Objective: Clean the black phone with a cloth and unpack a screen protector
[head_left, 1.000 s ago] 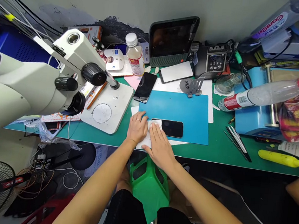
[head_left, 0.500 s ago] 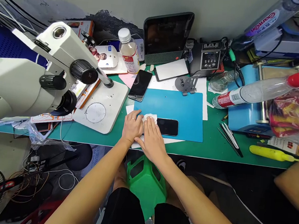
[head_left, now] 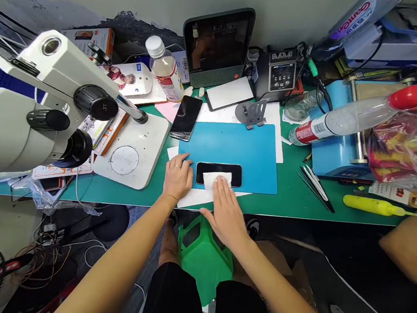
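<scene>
A person seated at a cluttered repair counter (head_left: pixel 299 204) presses a white wipe (head_left: pixel 216 179) onto the dark screen of a phone (head_left: pixel 218 173) lying flat on the blue mat (head_left: pixel 231 149), near the counter's front edge. The right hand (head_left: pixel 225 210) is flat and unclenched, fingers laid on the wipe and gripping nothing. The left hand (head_left: pixel 177 175), also spread flat, rests on the mat's front left corner just beside the phone's left end, touching or nearly touching it, holding nothing.

A second phone (head_left: pixel 185 117) lies at the mat's back left corner, beside the white base of a microscope (head_left: pixel 44 96). Tweezers (head_left: pixel 316 186) and a yellow tool (head_left: pixel 373 206) lie to the right on the green counter surface, well apart from the hands.

The phone sits close to the front edge with only the left hand beside it; a hard sideways stroke could push it along the mat or off the edge, by this view. The wipe is small under the fingers, so bare fingertips could slip onto the glass and smear it.

Compared with half a second ago, the wipe and right hand have shifted from the phone's left end towards its middle, leaving that left end uncovered. The left hand stays in much the same place beside the phone.
</scene>
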`<action>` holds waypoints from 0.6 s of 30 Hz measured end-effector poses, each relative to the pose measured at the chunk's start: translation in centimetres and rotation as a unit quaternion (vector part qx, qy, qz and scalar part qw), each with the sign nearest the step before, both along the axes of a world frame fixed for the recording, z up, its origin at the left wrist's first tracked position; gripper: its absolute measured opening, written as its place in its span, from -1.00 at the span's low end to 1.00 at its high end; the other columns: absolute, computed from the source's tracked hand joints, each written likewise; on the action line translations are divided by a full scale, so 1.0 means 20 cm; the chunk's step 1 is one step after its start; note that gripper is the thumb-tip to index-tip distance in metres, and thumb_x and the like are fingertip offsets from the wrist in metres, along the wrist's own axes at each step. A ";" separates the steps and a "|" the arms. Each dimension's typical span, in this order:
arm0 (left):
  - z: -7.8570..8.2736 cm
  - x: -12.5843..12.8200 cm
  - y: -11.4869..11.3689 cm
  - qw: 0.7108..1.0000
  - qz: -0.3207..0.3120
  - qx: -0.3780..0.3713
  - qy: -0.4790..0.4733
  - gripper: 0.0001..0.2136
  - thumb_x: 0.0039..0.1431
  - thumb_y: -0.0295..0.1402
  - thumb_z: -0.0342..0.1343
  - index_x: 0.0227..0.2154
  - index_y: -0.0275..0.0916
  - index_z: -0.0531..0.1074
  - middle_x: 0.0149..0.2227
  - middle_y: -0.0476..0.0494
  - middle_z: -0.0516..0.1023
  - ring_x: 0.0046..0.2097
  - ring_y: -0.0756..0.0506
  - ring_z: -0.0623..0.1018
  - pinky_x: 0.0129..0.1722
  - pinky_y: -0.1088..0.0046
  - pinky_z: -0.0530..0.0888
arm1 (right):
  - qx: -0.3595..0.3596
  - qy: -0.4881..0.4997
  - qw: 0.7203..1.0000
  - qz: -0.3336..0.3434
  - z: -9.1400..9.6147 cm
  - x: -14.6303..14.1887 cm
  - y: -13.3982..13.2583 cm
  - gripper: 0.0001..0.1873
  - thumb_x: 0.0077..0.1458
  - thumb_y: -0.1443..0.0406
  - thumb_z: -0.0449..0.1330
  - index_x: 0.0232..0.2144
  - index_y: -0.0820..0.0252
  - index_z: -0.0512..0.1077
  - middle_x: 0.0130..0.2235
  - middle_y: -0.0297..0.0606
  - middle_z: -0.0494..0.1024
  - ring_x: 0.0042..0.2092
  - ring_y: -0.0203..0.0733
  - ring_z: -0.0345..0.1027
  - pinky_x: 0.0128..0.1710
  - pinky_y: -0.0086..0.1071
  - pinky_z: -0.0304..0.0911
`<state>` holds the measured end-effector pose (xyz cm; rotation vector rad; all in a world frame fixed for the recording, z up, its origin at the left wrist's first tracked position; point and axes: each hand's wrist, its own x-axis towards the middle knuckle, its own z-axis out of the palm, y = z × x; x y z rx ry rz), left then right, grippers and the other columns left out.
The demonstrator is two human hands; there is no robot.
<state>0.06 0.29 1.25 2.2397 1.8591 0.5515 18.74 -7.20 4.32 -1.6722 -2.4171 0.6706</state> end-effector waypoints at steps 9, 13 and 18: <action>0.00 0.00 0.00 1.000 -0.001 0.003 0.009 -0.81 0.29 -0.43 -0.06 -0.17 -0.22 0.45 0.09 -0.30 0.47 0.13 -0.29 0.43 0.05 0.10 0.35 | 0.007 -0.028 0.998 -0.053 -0.03 0.12 0.15 0.00 0.30 -0.09 -0.10 0.39 0.50 -0.46 0.43 0.20 -0.23 0.45 0.16 -0.35 0.36 0.08 -0.13; 0.00 0.00 0.00 1.000 -0.002 -0.003 0.006 -0.82 0.29 -0.43 -0.05 -0.17 -0.22 0.44 0.10 -0.31 0.46 0.14 -0.29 0.41 0.06 0.09 0.34 | 0.010 -0.027 0.999 -0.046 -0.04 0.11 0.08 0.00 0.29 -0.09 -0.10 0.40 0.47 -0.46 0.44 0.16 -0.25 0.45 0.17 -0.37 0.36 0.08 -0.12; 0.00 0.00 0.00 1.000 -0.003 -0.001 0.000 -0.83 0.29 -0.44 -0.04 -0.17 -0.23 0.44 0.11 -0.32 0.45 0.16 -0.28 0.41 0.07 0.12 0.32 | 0.002 -0.042 0.997 -0.067 -0.04 0.11 0.15 -0.01 0.29 -0.11 -0.13 0.40 0.57 -0.31 0.43 0.25 -0.19 0.45 0.18 -0.40 0.36 0.09 -0.16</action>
